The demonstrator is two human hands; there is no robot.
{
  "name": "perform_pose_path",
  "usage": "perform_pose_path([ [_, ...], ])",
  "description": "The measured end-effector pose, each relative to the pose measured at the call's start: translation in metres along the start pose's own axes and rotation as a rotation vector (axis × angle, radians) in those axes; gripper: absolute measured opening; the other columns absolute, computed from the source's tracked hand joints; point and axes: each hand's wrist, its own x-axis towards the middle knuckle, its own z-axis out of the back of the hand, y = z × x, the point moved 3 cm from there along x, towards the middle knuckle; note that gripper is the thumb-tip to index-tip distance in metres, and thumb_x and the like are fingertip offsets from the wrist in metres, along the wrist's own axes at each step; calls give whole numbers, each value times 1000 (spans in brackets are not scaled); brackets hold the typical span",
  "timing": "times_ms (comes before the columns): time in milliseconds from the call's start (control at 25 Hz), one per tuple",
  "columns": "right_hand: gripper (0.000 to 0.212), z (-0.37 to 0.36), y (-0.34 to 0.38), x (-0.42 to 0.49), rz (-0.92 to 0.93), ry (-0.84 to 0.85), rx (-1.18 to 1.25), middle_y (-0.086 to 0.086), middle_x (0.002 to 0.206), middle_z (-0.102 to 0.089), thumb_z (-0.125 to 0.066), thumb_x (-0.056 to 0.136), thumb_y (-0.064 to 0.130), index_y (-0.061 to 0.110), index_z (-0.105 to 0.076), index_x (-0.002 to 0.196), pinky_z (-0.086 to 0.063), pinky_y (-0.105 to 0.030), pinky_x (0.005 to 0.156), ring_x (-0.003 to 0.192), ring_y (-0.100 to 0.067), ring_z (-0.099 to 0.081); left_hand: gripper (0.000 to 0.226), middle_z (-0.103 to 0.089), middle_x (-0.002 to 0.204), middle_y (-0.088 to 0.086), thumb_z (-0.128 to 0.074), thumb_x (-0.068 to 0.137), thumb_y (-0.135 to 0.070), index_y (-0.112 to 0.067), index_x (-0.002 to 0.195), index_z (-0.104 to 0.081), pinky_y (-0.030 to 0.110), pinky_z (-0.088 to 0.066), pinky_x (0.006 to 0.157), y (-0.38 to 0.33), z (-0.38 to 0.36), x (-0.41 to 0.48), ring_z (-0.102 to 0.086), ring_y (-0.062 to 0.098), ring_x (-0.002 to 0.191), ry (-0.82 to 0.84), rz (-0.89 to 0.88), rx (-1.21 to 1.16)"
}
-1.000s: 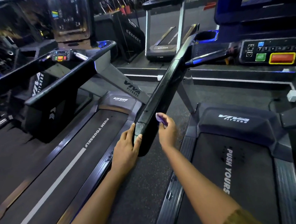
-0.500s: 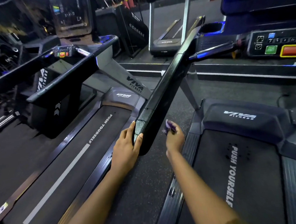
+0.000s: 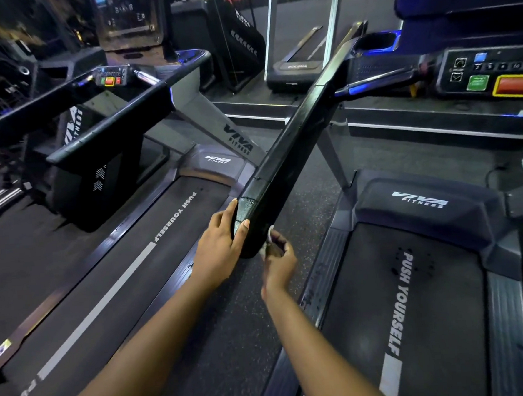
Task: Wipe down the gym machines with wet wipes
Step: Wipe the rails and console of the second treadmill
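At the near end of the black handrail [image 3: 296, 140], the left hand [image 3: 220, 249] grips the rail's tip, thumb on one face and fingers on the other. Just under that tip the right hand [image 3: 278, 261] is motion-blurred, its fingers curled round a small pale wet wipe [image 3: 269, 234] that is mostly hidden in the grip and touches the rail's underside. At the rail's far end the console [image 3: 491, 76] is cut off by the frame edge. A treadmill belt [image 3: 414, 311] lies right of the rail and a second treadmill belt [image 3: 106, 284] lies left of it.
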Motion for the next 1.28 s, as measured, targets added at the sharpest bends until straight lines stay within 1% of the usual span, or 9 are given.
perform_pose_path([
  [160, 25, 3, -1, -36, -140, -22, 106, -21, 107, -59, -43, 88, -12, 1, -59, 101, -49, -38, 87, 98, -31, -57, 55, -39, 142, 3, -35, 99, -45, -31, 151, -19, 32, -33, 87, -1, 2, 1, -46, 26, 123, 21, 5, 1],
  [360, 28, 5, 7, -67, -173, 21, -23, -5, 93, -68, -59, 84, -10, 6, -65, 106, -57, -27, 77, 86, -18, -67, 55, -38, 142, 4, -36, 99, -46, -32, 150, -20, 35, -35, 91, -2, 5, -1, -45, 27, 124, 67, 50, -21],
  [440, 27, 3, 11, -75, -178, 45, -27, 0, 84, -68, -60, 84, -9, 6, -65, 106, -56, -22, 72, 78, -12, -67, 55, -38, 142, 4, -36, 99, -45, -32, 150, -20, 33, -34, 91, 0, 5, 0, -44, 25, 124, 99, 56, -44],
  [600, 30, -2, 27, -86, -93, 152, -92, -1, 93, -69, -57, 85, -10, 11, -66, 106, -54, -17, 70, 83, -10, -65, 51, -38, 143, 6, -30, 101, -43, -30, 150, -24, 24, -24, 97, 2, 10, 4, -34, 20, 134, 182, 109, -257],
  [760, 32, -10, 68, -75, 175, 257, -296, 3, 96, -69, -60, 84, -7, 13, -68, 108, -51, -14, 73, 80, -2, -64, 47, -38, 149, 4, -28, 102, -38, -24, 146, -33, 26, -19, 111, 2, 11, 2, -30, 15, 139, 121, 118, -428],
  [920, 28, -49, 122, -22, 658, 254, -860, -4, 100, -70, -55, 85, 0, 10, -70, 106, -48, -18, 76, 85, -12, -64, 51, -33, 152, -2, -29, 101, -41, -20, 148, -31, 22, -20, 106, 0, 12, -4, -30, 13, 139, 49, 145, -567],
  [1080, 30, -75, 115, 2, 902, 358, -1395, -9, 105, -61, -47, 89, 2, 7, -68, 109, -46, -35, 82, 92, -22, -51, 78, -27, 154, -7, -27, 85, -71, -27, 148, -24, 25, -18, 112, 7, 11, -5, -26, 6, 137, 106, 171, -796],
  [1200, 32, -63, 100, -37, 1174, 405, -1421, -9, 96, -65, -46, 85, 3, 6, -70, 104, -50, -34, 70, 82, -28, -54, 98, -26, 147, -13, -28, 72, -88, -28, 150, -20, 25, -19, 109, 13, 10, -4, -25, 3, 133, 132, 165, -862],
  [1280, 31, -47, 85, -66, 1292, 469, -1415, -6, 93, -66, -50, 79, 3, 7, -70, 102, -50, -29, 67, 77, -25, -56, 83, -28, 145, -11, -29, 84, -76, -28, 151, -16, 24, -22, 106, 14, 9, -5, -29, -1, 129, 164, 136, -874],
])
